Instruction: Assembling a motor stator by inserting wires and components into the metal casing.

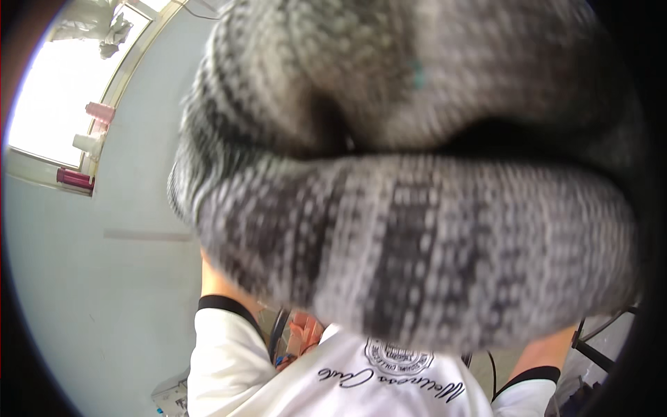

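Note:
A thick knitted piece (445, 243) in mottled grey with darker bands fills most of the head view, very close and blurred. It is bunched into a deep fold across its middle, and its exact kind cannot be told. Part of my left forearm shows below its left edge, and part of my right forearm below its lower right edge. Both rise behind the knit, which hides my left hand and my right hand completely. How the fingers touch or hold the knit cannot be seen.
On the left, a window has a pink thread cone (100, 112), a white cone (87, 144) and a dark magenta spool (75, 178) along its frame. A pale wall (132, 292) runs below it. Dark metal bars (594, 354) stand at the lower right.

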The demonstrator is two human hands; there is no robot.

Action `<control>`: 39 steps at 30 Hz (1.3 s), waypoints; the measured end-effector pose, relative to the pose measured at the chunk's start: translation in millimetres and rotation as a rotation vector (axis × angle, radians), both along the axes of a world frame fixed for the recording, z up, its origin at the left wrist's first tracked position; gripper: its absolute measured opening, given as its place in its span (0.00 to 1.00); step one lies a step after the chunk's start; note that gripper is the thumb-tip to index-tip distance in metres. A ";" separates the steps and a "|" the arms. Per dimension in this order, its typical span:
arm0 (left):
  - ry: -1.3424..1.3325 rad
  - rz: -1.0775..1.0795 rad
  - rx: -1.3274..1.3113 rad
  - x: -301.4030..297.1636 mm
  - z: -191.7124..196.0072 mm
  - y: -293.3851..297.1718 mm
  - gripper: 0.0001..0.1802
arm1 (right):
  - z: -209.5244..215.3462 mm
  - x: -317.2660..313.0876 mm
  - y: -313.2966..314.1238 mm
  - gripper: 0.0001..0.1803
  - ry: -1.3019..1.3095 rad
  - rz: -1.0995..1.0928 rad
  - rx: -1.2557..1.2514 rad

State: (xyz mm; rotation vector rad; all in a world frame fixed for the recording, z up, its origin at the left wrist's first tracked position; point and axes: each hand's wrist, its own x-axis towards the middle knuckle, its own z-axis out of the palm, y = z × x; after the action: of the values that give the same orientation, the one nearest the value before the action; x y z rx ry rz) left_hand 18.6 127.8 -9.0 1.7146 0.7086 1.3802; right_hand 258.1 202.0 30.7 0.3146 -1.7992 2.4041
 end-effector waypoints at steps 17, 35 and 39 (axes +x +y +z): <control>0.085 0.172 0.238 -1.3 12.5 -6.5 0.12 | -6.6 65.9 30.5 0.17 0.013 -0.114 -0.089; 0.246 0.451 0.245 -9.9 52.9 -80.7 0.12 | -17.5 97.7 43.4 0.21 0.029 -0.132 -0.274; -0.084 -0.038 0.021 -23.4 73.3 -55.1 0.10 | -6.8 102.5 50.0 0.22 0.036 -0.143 -0.278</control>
State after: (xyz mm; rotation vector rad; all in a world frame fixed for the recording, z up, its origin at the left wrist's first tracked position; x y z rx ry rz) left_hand -4.8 72.6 64.3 1.6671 0.6142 1.4292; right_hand 360.5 252.0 23.9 0.1908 -1.3960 2.4853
